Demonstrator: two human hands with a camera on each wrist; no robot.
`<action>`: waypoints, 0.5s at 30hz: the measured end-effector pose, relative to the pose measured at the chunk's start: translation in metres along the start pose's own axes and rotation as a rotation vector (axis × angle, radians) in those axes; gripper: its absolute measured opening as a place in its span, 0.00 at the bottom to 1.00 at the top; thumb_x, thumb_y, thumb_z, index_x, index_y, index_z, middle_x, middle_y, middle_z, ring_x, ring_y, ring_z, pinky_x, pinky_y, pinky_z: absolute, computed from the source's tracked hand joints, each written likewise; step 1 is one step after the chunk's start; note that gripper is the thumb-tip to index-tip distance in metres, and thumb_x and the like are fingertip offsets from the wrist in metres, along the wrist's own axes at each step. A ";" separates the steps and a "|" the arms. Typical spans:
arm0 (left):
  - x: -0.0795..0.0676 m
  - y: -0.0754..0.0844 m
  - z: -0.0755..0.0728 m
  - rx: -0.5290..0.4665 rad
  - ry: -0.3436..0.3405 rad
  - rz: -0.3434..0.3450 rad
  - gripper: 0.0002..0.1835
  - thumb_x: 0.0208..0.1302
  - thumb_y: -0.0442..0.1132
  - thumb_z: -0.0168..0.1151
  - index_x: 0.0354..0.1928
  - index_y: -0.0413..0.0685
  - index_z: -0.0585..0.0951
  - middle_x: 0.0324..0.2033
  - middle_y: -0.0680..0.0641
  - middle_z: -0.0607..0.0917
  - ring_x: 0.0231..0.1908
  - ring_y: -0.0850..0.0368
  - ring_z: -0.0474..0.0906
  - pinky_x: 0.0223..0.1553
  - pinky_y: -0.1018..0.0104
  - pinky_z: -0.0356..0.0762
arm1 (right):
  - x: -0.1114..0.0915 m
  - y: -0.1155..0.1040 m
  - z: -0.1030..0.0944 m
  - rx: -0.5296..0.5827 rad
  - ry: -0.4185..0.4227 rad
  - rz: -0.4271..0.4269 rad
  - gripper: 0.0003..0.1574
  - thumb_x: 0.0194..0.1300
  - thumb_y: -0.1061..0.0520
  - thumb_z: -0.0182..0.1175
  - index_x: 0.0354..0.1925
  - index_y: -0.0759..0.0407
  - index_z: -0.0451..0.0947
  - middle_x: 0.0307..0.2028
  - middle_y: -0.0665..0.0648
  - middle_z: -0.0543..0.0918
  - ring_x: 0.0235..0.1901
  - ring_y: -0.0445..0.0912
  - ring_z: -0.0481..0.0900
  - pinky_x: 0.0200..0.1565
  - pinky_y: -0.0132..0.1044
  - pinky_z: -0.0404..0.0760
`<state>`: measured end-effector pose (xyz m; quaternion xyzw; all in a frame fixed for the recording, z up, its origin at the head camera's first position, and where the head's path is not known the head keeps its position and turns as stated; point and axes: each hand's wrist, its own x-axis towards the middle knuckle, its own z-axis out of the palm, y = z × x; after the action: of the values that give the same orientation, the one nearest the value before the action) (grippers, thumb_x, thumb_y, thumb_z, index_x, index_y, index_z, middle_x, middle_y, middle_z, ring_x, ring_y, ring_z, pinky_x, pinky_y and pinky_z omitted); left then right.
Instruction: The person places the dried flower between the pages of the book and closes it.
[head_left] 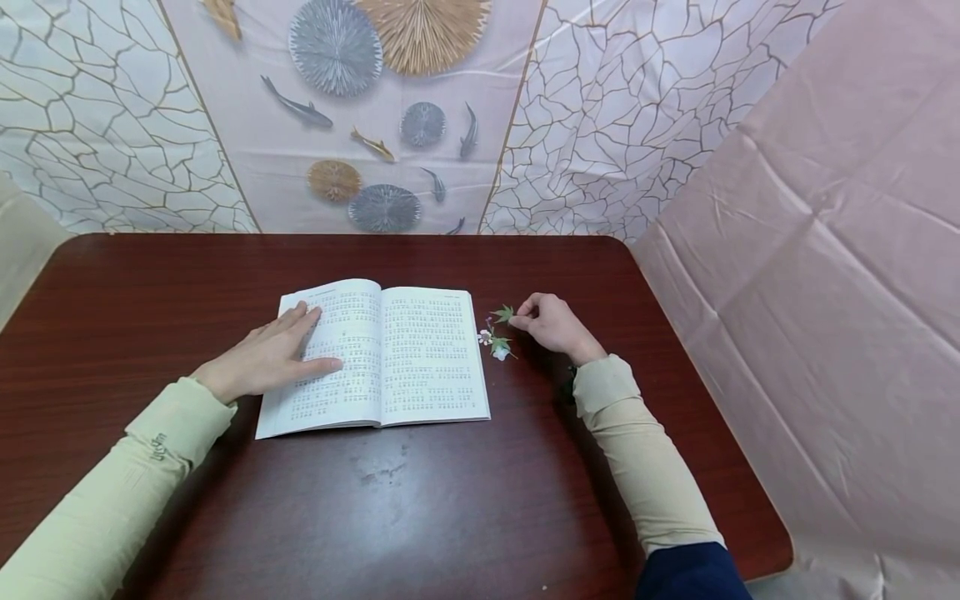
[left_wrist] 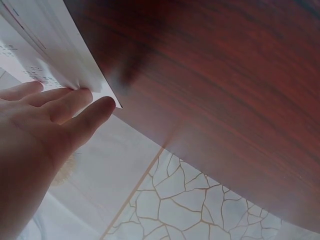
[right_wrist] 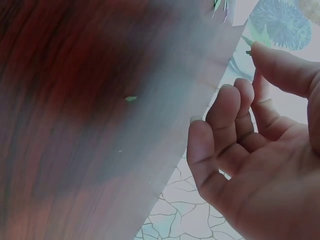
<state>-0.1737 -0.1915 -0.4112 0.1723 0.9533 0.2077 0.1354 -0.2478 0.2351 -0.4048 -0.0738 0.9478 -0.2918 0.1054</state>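
Observation:
An open book (head_left: 431, 358) with printed pages lies on the table. My left hand (head_left: 266, 354) rests on its left page, fingers straight and spread; the left wrist view shows the fingertips on the paper at the page edge. Just right of the book, my right hand (head_left: 553, 323) pinches a green pointed leaf (head_left: 504, 314) between thumb and forefinger. In the right wrist view a tip of the leaf (right_wrist: 248, 42) sticks out past the thumb, and the other fingers are loosely bent. Close below it lie another green leaf (head_left: 500, 342), a small pinkish-white flower (head_left: 484, 337) and a pale flower (head_left: 500, 354).
The dark red wooden table (head_left: 390, 508) has rounded corners. A tiny green scrap (right_wrist: 131, 98) lies on it in the right wrist view. Patterned cloth (head_left: 600, 125) hangs behind the table, and a plain pink cloth (head_left: 840, 292) hangs along the right side.

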 end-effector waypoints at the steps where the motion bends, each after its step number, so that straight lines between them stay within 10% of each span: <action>1: 0.000 0.000 0.000 0.000 0.001 0.001 0.58 0.61 0.74 0.50 0.75 0.33 0.48 0.73 0.29 0.46 0.72 0.32 0.42 0.63 0.30 0.47 | 0.000 -0.001 0.000 0.001 -0.003 -0.005 0.13 0.68 0.50 0.62 0.39 0.59 0.75 0.33 0.58 0.78 0.30 0.49 0.73 0.35 0.39 0.73; 15: 0.000 -0.001 0.001 0.007 0.005 0.003 0.58 0.60 0.75 0.49 0.75 0.33 0.48 0.73 0.28 0.46 0.72 0.32 0.43 0.64 0.31 0.47 | -0.002 -0.011 0.006 0.008 -0.020 -0.069 0.12 0.69 0.49 0.60 0.38 0.57 0.75 0.29 0.57 0.76 0.27 0.49 0.71 0.30 0.39 0.71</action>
<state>-0.1736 -0.1922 -0.4124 0.1736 0.9541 0.2051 0.1322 -0.2431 0.2234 -0.4034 -0.1089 0.9424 -0.2984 0.1050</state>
